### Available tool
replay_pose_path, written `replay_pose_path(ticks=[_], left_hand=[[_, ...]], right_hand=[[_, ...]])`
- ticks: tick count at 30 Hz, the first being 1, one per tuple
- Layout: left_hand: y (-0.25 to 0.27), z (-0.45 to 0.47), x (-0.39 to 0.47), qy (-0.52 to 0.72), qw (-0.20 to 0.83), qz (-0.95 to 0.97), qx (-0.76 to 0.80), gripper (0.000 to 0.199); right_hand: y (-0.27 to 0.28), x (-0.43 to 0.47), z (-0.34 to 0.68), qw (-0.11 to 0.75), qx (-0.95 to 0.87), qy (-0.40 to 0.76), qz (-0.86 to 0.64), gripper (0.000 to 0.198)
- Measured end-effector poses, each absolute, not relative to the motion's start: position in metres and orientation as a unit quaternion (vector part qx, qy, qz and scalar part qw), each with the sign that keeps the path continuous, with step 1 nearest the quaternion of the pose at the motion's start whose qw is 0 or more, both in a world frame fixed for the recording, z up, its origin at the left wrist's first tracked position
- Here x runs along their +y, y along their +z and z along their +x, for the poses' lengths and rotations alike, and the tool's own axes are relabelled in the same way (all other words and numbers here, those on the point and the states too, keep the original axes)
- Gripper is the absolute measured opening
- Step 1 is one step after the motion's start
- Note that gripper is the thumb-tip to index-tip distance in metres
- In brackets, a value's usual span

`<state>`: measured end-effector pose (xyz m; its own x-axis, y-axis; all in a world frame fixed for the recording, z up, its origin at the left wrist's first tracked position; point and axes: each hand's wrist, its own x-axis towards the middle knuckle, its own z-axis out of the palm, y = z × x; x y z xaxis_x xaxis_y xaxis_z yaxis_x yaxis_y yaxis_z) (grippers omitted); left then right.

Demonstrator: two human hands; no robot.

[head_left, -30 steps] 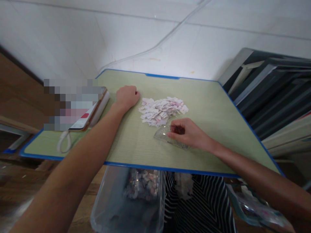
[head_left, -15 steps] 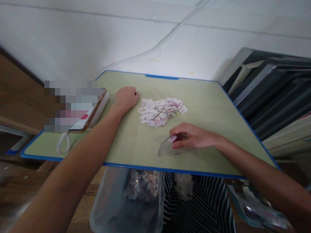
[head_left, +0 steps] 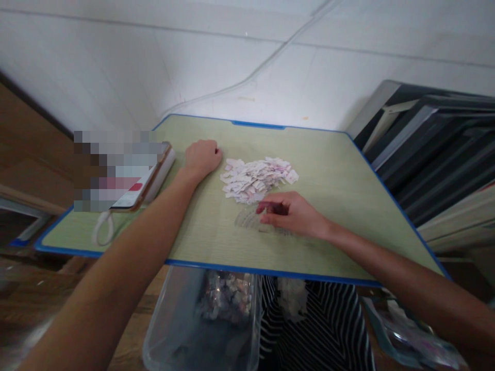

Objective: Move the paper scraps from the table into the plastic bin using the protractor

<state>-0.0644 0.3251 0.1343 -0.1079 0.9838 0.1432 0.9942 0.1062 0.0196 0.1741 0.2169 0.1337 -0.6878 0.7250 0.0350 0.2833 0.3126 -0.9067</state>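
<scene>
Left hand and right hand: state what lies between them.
In the head view, the pile of paper scraps lies between the left hand and right hand.

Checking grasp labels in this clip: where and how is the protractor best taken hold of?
Probably pinch the protractor by its middle, near its curved far edge, coming from the right, where the right grip meets it. Its clear plate looks thin and broad, suiting a pinch; the paper scraps lie just beyond that edge, crowding the far side.

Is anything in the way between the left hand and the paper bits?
Nothing visible is: only a strip of tabletop lies between the left hand and the paper bits. The protractor is over by the right hand.
</scene>
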Motion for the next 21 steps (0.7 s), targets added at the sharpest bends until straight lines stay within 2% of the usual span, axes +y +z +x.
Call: replay_pose_path(ticks=[4, 9, 16, 21], left_hand=[[0.134, -0.065, 0.326, -0.053, 0.049, -0.665, -0.743, 0.050], [0.134, -0.064, 0.326, -0.051, 0.043, -0.664, -0.745, 0.050], [0.134, -0.063, 0.324, -0.055, 0.042, -0.663, -0.746, 0.049], [0.135, -0.063, 0.325, -0.050, 0.047, -0.660, -0.748, 0.049]], right_hand=[[0.134, 0.222, 0.177, 0.275, -0.769, 0.430, -0.386, 0.017], [0.135, 0.211, 0.168, 0.214, -0.795, 0.377, -0.424, 0.011], [0.142, 0.184, 0.154, 0.135, -0.822, 0.399, -0.382, 0.011], [0.145, 0.175, 0.151, 0.117, -0.836, 0.402, -0.355, 0.014]])
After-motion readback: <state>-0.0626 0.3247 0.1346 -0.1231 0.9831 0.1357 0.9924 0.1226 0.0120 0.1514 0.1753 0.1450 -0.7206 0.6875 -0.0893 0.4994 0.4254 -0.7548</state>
